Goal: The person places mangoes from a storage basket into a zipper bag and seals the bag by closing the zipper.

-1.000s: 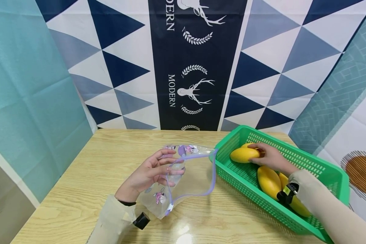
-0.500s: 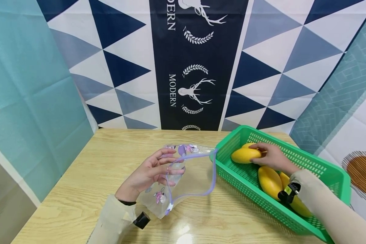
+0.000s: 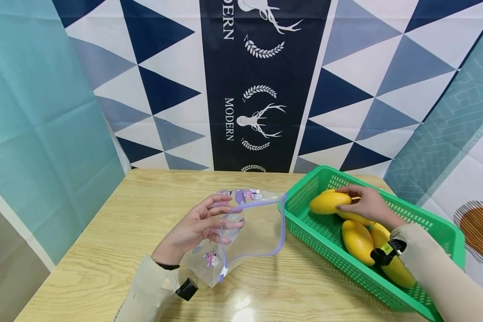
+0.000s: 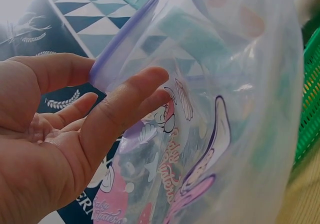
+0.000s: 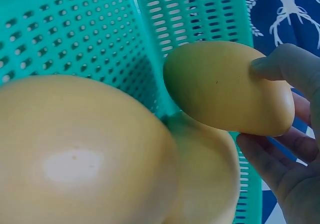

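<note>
Clock directions refer to the head view. The right hand (image 3: 368, 208) grips the held mango (image 3: 327, 203) from its 3 o'clock end, thumb on one side and fingers on the other, spread only to the fruit's thickness. The held mango is at the 11 o'clock end of the green basket (image 3: 326, 246). Its long axis runs approximately 9 to 3 o'clock, free end at 9. A second mango (image 3: 357, 243) lies at 5 o'clock from it, long axis 11 to 5.

The left hand (image 3: 193, 230) has its fingers spread and mostly straight, touching the clear zip bag (image 4: 225, 124) at its mouth; whether they pinch the film cannot be determined. The mouth is open toward 3 o'clock, slider (image 3: 224, 271) at its 7 o'clock corner.
</note>
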The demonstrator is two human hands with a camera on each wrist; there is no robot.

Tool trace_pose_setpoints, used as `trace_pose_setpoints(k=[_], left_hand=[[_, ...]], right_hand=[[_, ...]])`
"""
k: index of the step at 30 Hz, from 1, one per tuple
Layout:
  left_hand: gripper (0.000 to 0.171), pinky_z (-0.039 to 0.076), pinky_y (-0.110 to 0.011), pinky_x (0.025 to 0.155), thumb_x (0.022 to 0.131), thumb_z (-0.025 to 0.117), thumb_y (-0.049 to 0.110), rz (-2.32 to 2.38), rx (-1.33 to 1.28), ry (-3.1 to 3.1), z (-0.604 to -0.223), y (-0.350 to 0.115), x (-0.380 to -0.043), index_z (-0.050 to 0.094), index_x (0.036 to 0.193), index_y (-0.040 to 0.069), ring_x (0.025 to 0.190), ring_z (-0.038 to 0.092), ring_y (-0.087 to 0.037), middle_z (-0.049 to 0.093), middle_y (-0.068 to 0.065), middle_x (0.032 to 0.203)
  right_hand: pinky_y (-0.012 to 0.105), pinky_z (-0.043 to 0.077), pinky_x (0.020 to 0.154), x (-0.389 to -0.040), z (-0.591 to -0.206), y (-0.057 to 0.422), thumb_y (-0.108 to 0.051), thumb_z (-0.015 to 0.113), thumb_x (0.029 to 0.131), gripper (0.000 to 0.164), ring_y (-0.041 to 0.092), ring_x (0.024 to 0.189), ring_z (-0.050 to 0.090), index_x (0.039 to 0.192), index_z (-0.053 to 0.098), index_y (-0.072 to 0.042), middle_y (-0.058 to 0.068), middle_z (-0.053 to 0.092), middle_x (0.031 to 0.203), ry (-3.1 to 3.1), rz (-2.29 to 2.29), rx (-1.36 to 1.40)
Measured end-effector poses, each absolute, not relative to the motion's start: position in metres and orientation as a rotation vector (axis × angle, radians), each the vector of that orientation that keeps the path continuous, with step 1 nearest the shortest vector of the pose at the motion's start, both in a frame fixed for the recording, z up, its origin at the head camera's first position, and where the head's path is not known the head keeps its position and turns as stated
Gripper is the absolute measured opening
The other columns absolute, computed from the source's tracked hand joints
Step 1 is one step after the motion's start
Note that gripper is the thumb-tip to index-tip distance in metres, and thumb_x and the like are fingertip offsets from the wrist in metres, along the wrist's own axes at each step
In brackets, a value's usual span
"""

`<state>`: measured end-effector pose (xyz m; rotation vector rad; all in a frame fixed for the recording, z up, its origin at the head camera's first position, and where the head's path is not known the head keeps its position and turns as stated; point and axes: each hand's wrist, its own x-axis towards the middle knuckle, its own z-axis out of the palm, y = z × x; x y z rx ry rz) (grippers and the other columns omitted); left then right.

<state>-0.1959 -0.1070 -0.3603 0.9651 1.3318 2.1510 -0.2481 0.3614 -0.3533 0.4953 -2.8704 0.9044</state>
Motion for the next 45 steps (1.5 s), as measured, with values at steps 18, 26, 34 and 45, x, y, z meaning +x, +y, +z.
trace_pose_setpoints(k=[18, 26, 34, 45], left_hand=[[0.045, 0.061, -0.037, 0.074, 0.101, 0.049, -0.001, 2.155, 0.975, 1.316, -0.361, -0.109, -0.196, 0.040, 0.143, 0.012, 0.117, 0.063, -0.030, 0.057, -0.007, 0.136], [0.045, 0.061, -0.038, 0.074, 0.101, 0.049, -0.003, 2.157, 0.935, 1.343, -0.360, -0.108, -0.195, 0.041, 0.142, 0.014, 0.117, 0.063, -0.031, 0.057, -0.010, 0.137], [0.045, 0.061, -0.037, 0.074, 0.101, 0.050, -0.002, 2.158, 0.931, 1.343, -0.361, -0.108, -0.195, 0.040, 0.142, 0.013, 0.117, 0.063, -0.032, 0.058, -0.010, 0.136], [0.048, 0.060, -0.037, 0.074, 0.100, 0.052, -0.002, 2.164, 0.917, 1.341, -0.358, -0.108, -0.194, 0.039, 0.143, 0.014, 0.117, 0.062, -0.032, 0.059, -0.006, 0.135]], right_hand=[[0.016, 0.054, 0.070, -0.240, -0.323, 0.367, -0.020, 0.075, 0.090, 0.046, -0.004, 0.086, 0.058, 0.130, 0.061, 0.000, 0.020, 0.063, 0.117, -2.748, 0.979, 0.424], [0.017, 0.056, 0.072, -0.237, -0.314, 0.369, -0.025, 0.076, 0.090, 0.051, -0.001, 0.088, 0.063, 0.133, 0.060, -0.004, 0.002, 0.064, 0.117, -2.711, 1.063, 0.372], [0.014, 0.055, 0.072, -0.233, -0.306, 0.365, -0.022, 0.074, 0.091, 0.050, -0.008, 0.090, 0.059, 0.133, 0.058, 0.000, -0.009, 0.058, 0.114, -2.692, 1.069, 0.401], [0.009, 0.052, 0.074, -0.228, -0.299, 0.357, -0.019, 0.075, 0.090, 0.049, -0.009, 0.091, 0.059, 0.132, 0.058, 0.001, -0.008, 0.058, 0.115, -2.659, 1.074, 0.413]])
